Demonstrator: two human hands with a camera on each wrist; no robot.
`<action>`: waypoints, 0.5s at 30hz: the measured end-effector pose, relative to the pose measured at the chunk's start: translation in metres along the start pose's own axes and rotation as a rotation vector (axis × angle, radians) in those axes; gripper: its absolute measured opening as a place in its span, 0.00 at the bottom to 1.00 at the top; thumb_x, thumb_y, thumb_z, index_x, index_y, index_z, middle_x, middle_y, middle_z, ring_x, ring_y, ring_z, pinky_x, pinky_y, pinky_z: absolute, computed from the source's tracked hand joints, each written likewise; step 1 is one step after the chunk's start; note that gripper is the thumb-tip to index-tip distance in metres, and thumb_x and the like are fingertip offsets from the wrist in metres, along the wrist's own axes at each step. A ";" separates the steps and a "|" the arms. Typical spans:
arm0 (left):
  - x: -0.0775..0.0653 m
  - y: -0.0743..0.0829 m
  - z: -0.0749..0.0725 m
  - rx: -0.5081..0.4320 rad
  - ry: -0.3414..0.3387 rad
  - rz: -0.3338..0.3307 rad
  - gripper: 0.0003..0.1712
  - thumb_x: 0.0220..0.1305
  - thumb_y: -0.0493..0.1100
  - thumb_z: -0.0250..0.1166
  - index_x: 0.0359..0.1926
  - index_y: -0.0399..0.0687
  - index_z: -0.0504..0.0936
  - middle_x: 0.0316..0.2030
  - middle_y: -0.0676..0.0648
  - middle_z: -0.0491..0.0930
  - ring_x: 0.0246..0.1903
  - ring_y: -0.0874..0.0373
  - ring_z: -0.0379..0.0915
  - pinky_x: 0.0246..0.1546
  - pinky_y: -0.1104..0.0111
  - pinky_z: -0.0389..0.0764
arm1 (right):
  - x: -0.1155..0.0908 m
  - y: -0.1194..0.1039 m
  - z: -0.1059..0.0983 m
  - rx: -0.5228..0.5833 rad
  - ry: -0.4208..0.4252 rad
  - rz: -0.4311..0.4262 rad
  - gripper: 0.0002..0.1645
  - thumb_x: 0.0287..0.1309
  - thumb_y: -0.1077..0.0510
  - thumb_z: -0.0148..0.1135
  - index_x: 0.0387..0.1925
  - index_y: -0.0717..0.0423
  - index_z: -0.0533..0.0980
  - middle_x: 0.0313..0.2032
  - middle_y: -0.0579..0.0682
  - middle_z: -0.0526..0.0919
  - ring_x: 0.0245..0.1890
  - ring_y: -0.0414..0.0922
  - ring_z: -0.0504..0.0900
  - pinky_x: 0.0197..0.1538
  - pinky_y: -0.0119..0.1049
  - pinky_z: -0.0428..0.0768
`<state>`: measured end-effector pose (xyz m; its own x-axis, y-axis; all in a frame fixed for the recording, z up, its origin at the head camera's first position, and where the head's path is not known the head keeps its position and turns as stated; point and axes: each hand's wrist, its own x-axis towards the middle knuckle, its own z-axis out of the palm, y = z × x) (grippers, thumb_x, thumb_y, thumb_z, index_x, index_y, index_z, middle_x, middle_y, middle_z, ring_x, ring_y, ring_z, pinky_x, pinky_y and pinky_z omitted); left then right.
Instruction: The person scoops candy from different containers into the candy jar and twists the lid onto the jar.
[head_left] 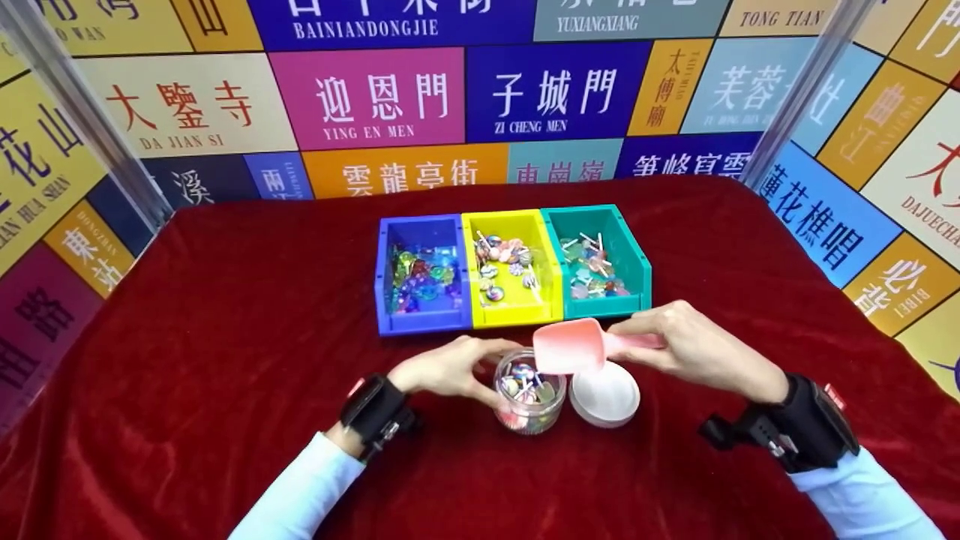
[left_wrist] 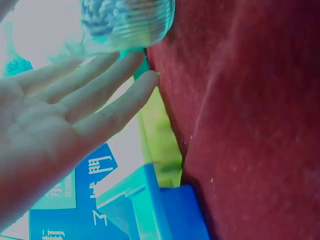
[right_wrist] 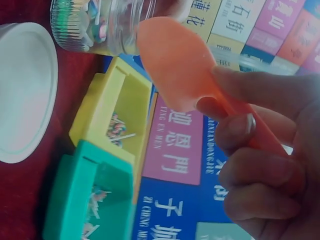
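Right grip [head_left: 679, 341] clasps a pink scoop [head_left: 570, 346]; left grip [head_left: 450, 365], fingers extended, flanks the jar [head_left: 536, 423] of lollipops [head_left: 527, 388]; three far bins [head_left: 516, 316] hold colourful pieces [head_left: 426, 283].

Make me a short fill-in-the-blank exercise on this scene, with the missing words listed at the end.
1. The right hand holds a pink ____ by its handle.
2. The left hand is at an open, clear ____ with lollipops inside.
3. Between the blue bin and the green bin, the middle bin is ____.
4. The cloth under the bins is dark ____.

Missing words: scoop; jar; yellow; red.
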<state>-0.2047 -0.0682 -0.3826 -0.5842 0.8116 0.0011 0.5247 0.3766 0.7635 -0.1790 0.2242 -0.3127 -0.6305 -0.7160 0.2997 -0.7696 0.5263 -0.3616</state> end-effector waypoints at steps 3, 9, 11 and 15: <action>-0.003 -0.001 -0.004 -0.035 -0.006 -0.008 0.37 0.47 0.47 0.69 0.59 0.41 0.67 0.51 0.44 0.75 0.48 0.55 0.72 0.48 0.64 0.74 | -0.001 0.007 0.000 0.044 -0.040 0.065 0.09 0.53 0.50 0.60 0.34 0.46 0.81 0.27 0.35 0.80 0.22 0.32 0.73 0.25 0.22 0.70; -0.008 -0.004 -0.018 -0.031 0.145 0.031 0.31 0.52 0.47 0.65 0.54 0.34 0.70 0.49 0.38 0.75 0.46 0.50 0.74 0.46 0.62 0.75 | 0.004 0.013 0.003 0.063 -0.048 0.137 0.11 0.53 0.49 0.59 0.34 0.48 0.81 0.27 0.37 0.81 0.22 0.33 0.72 0.26 0.25 0.70; -0.010 -0.005 -0.023 -0.014 0.263 0.036 0.29 0.53 0.46 0.64 0.52 0.32 0.71 0.48 0.36 0.74 0.46 0.47 0.73 0.46 0.60 0.75 | 0.009 0.011 0.004 0.076 -0.035 0.149 0.10 0.53 0.49 0.60 0.34 0.48 0.81 0.26 0.37 0.81 0.22 0.33 0.72 0.27 0.26 0.71; -0.016 -0.006 -0.034 0.084 0.565 0.009 0.24 0.53 0.41 0.64 0.49 0.31 0.73 0.44 0.36 0.76 0.44 0.46 0.73 0.46 0.59 0.75 | 0.024 0.006 0.007 0.103 -0.005 0.157 0.10 0.53 0.49 0.60 0.33 0.49 0.81 0.26 0.37 0.80 0.26 0.35 0.73 0.31 0.27 0.73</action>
<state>-0.2194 -0.0987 -0.3657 -0.8076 0.4588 0.3705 0.5654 0.4239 0.7076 -0.1984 0.2067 -0.3141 -0.7416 -0.6309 0.2281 -0.6469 0.5823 -0.4924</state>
